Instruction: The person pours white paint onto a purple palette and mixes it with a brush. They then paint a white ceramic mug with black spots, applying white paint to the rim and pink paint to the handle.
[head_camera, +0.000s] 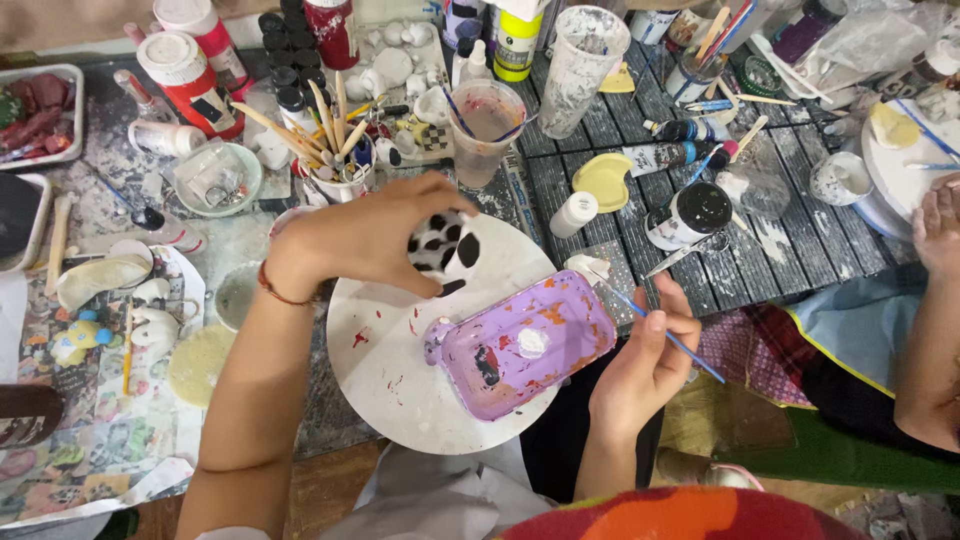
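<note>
Above the palette (520, 345), right hand (640, 365) pinches brush (668, 335) pointing upper-left

A glossy purple plastic palette tray (520, 345) smeared with paint sits on a matt white round board (400, 385); a slatted, paint-flecked tabletop (600, 130) holds clear plastic cups (583, 65).

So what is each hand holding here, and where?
Left hand grips the white, black-spotted figurine from above; right hand pinches the thin blue paintbrush mid-handle.
</note>
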